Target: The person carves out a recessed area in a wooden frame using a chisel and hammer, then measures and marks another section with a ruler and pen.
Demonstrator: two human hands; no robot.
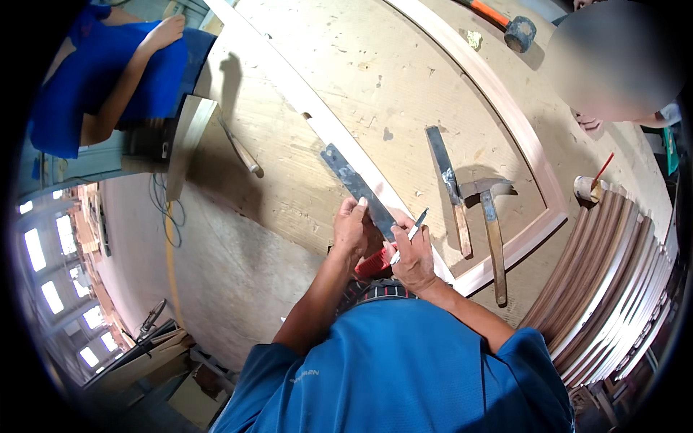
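Observation:
My left hand [350, 229] is closed, thumb on top, on the near part of a dark flat metal blade [348, 173]. The blade lies slantwise along the edge of a long pale wooden strip [325, 115]. In my right hand [414, 263] is a slim pen [414, 232], its dark end pointing up and away; these fingers also touch the blade's near end. Between my wrists shows something red and ridged [375, 261]; whether it belongs to the blade I cannot tell. To the right lie a chisel [449, 189] and a claw hammer [491, 216].
A pale wooden frame [535, 155] curves around the tools on the worktable [303, 195]. Mouldings [599, 274] are stacked at right, near a small cup [587, 189]. A mallet [520, 34] lies far right. Co-workers stand far left, in a blue shirt [137, 68], and far right.

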